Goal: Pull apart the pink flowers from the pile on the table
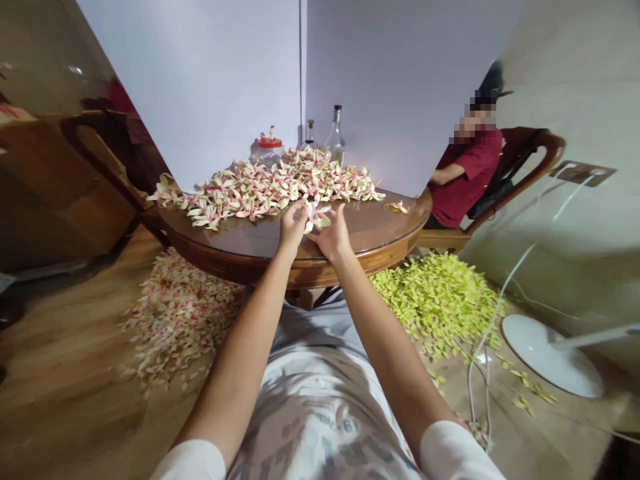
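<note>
The surface is a round brown table (240, 241) with a glossy top and wooden rim, standing against pale wall panels (200, 80). A heap of pink-and-white flowers (270, 183) covers its far side, before a red-lidded jar (268, 153) and glass bottles (334, 137). On the floor (90, 373) lie a pinkish heap (185, 313) at left and a yellow-green heap (440, 300) at right. A person in a red shirt (467, 177) sits beyond, on a wooden chair (547, 141).

The flower (319, 215) is above the table's near half, between the hands. The left hand (294, 225) pinches it; the right hand (334, 235) has thumb and fingers spread beside it, contact unclear. Its petals fan rightward and downward from the left fingertips; a single long axis cannot be determined.
</note>
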A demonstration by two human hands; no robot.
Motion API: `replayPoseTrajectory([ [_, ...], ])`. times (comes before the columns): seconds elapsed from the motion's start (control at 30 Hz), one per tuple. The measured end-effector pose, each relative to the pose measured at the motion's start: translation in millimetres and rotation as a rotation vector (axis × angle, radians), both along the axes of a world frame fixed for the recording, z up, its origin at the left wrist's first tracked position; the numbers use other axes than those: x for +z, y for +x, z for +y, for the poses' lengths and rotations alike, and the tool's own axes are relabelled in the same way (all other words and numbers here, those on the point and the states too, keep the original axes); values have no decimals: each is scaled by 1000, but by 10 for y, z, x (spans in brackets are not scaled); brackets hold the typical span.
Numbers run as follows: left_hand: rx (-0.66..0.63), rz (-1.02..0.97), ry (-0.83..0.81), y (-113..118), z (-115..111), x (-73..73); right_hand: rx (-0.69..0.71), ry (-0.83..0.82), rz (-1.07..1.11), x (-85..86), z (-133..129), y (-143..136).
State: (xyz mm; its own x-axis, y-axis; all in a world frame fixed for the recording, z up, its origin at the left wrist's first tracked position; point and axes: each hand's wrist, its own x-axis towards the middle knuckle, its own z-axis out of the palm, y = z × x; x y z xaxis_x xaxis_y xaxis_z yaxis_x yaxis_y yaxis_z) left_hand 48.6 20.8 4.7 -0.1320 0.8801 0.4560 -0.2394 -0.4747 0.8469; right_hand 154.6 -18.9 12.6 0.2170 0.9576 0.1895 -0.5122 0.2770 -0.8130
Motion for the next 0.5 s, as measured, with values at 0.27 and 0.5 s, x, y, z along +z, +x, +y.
replayPoseTrajectory([
  [0.27,33,32,-72,-154,15,-68,-41,29,180,-8,-208,76],
  [0.5,-150,93,-6,-59,-149,-32,-112,62,78,-190,-989,831],
])
